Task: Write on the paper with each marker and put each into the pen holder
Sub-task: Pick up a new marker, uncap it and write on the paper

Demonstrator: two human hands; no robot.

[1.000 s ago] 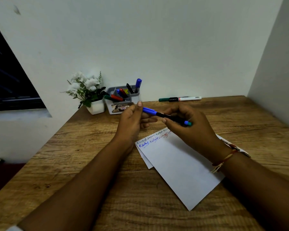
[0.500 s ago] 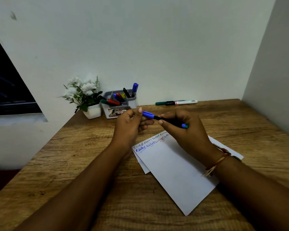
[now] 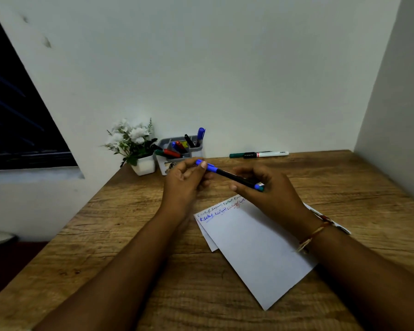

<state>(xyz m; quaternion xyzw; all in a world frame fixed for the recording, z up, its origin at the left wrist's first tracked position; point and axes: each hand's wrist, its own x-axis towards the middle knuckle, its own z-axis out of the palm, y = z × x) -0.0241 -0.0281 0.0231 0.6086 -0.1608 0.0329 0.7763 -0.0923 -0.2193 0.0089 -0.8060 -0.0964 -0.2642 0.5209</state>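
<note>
My left hand (image 3: 184, 185) pinches the blue cap, right hand (image 3: 268, 189) grips the marker (image 3: 230, 175) barrel: light, stiff, slick.

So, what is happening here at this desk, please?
A person holds a blue-capped marker in the air near the paper: the left hand pinches its cap, the right hand grips the barrel. The paper's top already bears a few written lines. Several markers sit in the pen holder; two more markers lie by the wall.

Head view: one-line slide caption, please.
Left hand and right hand hold a blue-capped marker over the written-on paper, pen holder behind.
</note>
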